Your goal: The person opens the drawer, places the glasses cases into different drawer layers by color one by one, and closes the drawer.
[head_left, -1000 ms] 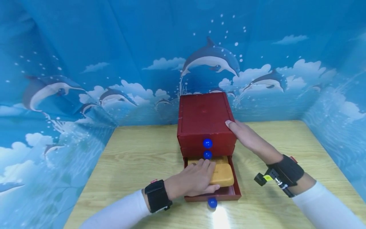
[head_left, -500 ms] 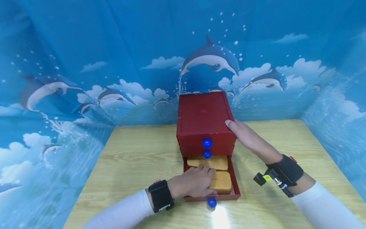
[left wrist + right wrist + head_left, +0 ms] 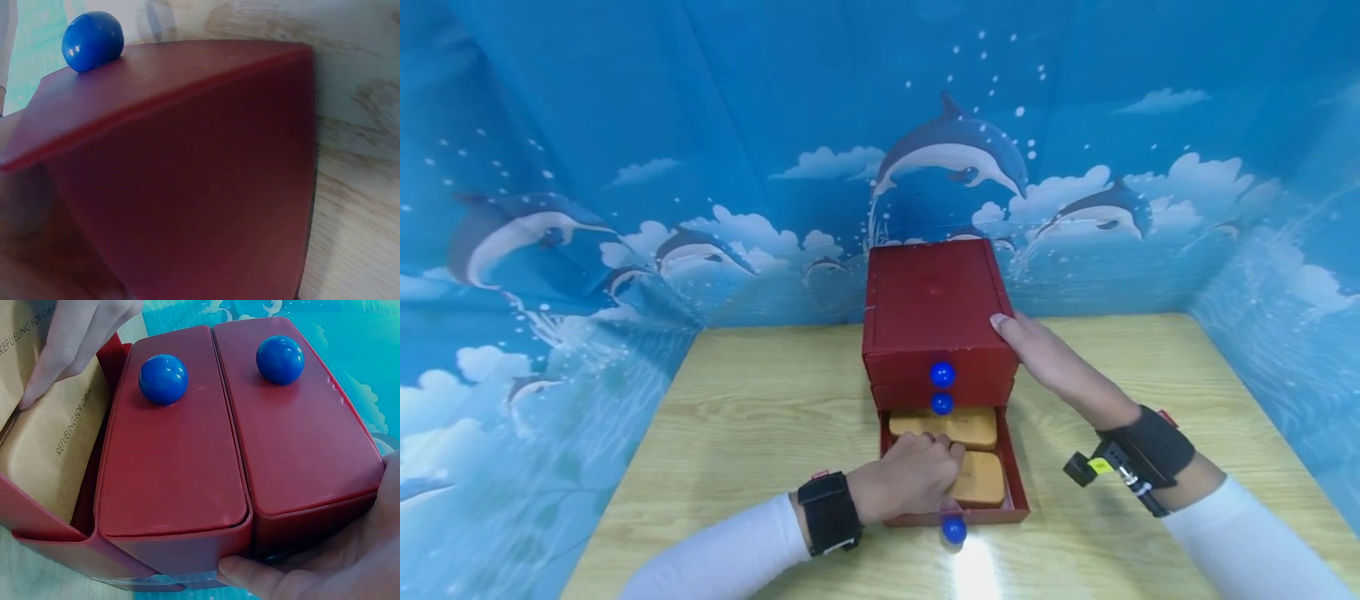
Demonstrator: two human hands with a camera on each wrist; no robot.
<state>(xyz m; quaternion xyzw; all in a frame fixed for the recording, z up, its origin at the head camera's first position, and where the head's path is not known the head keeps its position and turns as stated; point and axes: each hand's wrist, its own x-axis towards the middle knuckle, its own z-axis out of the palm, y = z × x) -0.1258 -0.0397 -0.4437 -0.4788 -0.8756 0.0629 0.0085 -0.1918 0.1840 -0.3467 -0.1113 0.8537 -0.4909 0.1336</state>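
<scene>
A red drawer cabinet (image 3: 934, 300) stands on the table with its bottom drawer (image 3: 1013, 475) pulled out. Two tan cases lie in that drawer, a rear case (image 3: 973, 427) and a front case (image 3: 988, 479). My left hand (image 3: 917, 473) grips the front case, fingers curled down into the gap between the two and thumb at the drawer's front wall. Lettering shows on the rear case (image 3: 69, 440) in the right wrist view. My right hand (image 3: 1047, 357) braces the cabinet's right side, thumb over its top edge. The drawer's outer side (image 3: 200, 187) fills the left wrist view.
Two closed drawers sit above, each with a blue knob (image 3: 942, 375); the open drawer has a knob (image 3: 954, 530) too. A wooden table (image 3: 760, 400) lies beneath. Behind it hangs a blue backdrop (image 3: 775, 100) printed with dolphins.
The front case has settled lower and nearer the drawer's front wall, uncovering more of the rear case. My left fingers have curled more. My right hand has stayed in place.
</scene>
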